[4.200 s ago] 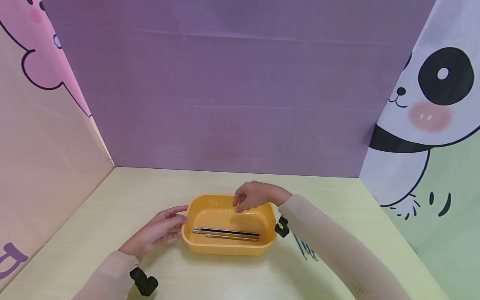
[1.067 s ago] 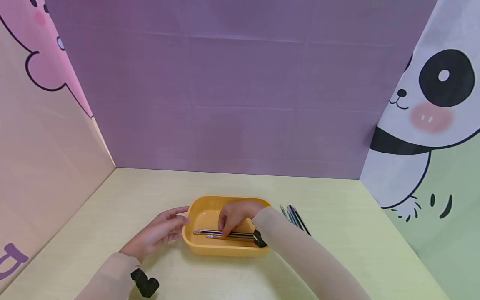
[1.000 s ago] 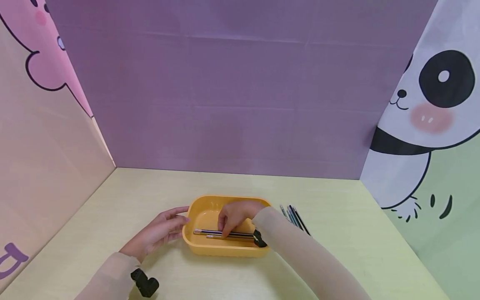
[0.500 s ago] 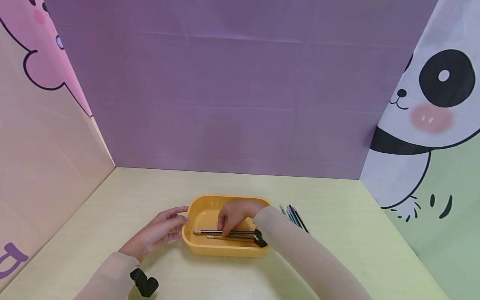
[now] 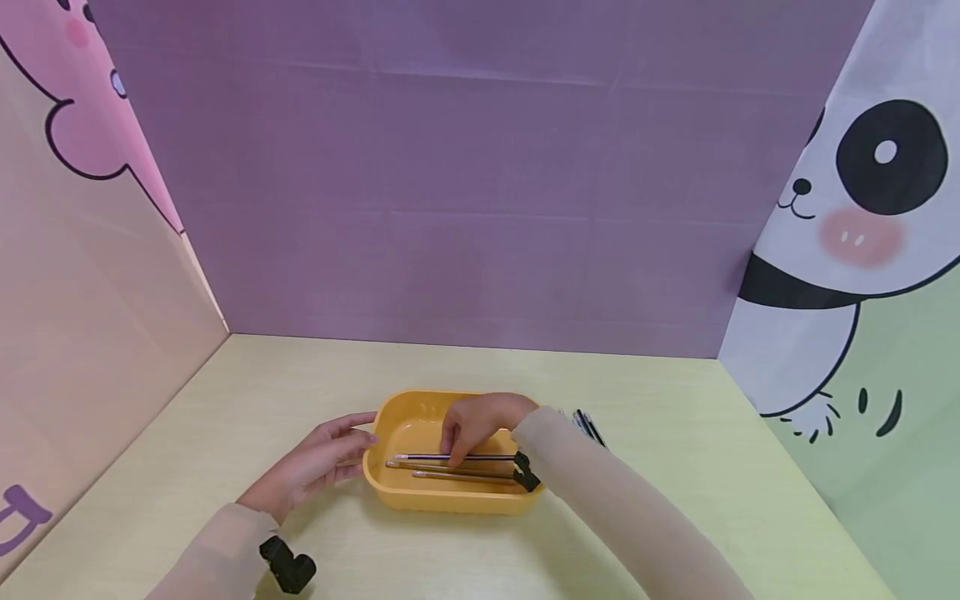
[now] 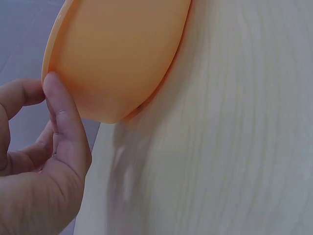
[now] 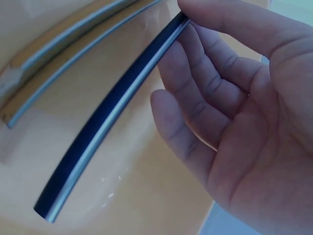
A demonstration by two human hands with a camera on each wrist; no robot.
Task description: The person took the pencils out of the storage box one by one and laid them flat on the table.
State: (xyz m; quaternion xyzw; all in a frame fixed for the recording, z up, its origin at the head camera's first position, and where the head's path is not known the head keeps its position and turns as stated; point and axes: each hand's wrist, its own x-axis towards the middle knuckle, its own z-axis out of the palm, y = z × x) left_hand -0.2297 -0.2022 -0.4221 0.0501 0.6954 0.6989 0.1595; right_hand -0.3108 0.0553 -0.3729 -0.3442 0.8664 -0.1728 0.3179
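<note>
1. Beige sleeve (image 5: 210,550) at far left, leading to the left hand (image 5: 307,467). Fingers relaxed, touching the left edge of the yellow tray (image 5: 450,502), not wrapped round it. Risk: contact looks light; a sideways knock from inside could slide or twist the tray on the desk (image 5: 300,375).
2. Inside the tray: two pencils (image 5: 461,477) lying lengthwise near the front wall, close together at a slight angle. Risk: round or smooth barrels could roll if nudged, spoiling the spacing.
3. Dark pencil (image 7: 112,117), also within the tray, on the far side of that pair and apart from it. Cannot tell whether it touches the tray floor.
4. Right hand (image 5: 480,419) over the tray, thumb and fingertips pinching the dark pencil. Risk: narrow grip, so the pencil could pivot or slip and strike its neighbours.
5. Loose pencils (image 5: 590,426) on the desk, right of the tray, partly hidden by the right sleeve (image 5: 615,492). Risk: a sweeping forearm could scatter them.
</note>
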